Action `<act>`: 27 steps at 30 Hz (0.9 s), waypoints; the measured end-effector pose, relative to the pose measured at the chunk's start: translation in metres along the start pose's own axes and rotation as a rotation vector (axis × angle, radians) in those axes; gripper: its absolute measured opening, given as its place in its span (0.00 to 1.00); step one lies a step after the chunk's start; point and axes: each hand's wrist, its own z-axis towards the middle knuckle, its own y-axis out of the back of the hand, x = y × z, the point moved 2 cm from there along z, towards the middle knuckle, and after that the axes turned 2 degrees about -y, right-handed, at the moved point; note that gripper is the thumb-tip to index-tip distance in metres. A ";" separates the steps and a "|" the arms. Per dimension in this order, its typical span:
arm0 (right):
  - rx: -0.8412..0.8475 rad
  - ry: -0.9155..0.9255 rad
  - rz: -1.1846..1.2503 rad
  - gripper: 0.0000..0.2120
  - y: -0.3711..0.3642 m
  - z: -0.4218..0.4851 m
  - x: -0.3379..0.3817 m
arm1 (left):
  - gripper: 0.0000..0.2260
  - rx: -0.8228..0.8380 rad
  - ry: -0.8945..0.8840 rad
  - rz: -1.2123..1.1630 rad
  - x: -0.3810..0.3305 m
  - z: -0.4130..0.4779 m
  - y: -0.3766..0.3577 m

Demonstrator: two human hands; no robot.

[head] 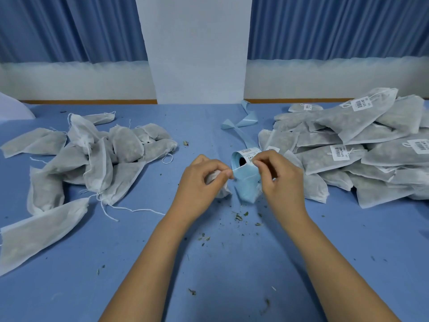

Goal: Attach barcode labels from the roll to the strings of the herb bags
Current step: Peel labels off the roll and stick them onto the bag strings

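Pinching strip (246, 185), right hand (282, 182); left hand (199, 182) clutches bag (223, 193); roll's (248, 152) bore faces camera.

We note a plain blue tablecloth (209, 263), white herb bags (123, 147) showing grey-green contents, white strings (130, 209), white labels (361, 103) printed with black barcode stripes, a pale blue liner strip (247, 184), darker blue curtains (69, 26), a white wall (197, 54) and green-brown crumbs (238, 216)

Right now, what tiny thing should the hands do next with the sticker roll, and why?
Probably peel the label free. The right hand seems to pinch it at the roll, and the left hand pinches the blue backing strip and holds a herb bag, so sticking it on that bag should follow.
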 end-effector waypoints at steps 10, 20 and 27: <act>-0.079 -0.071 0.041 0.04 0.009 0.007 -0.012 | 0.09 0.081 0.053 -0.221 0.001 -0.002 0.018; 0.301 0.068 0.015 0.04 -0.016 -0.011 0.014 | 0.06 -0.098 0.039 -0.352 0.001 -0.001 0.017; 0.240 0.275 -0.156 0.05 -0.002 -0.005 0.021 | 0.05 0.126 -0.077 0.008 0.007 0.000 0.010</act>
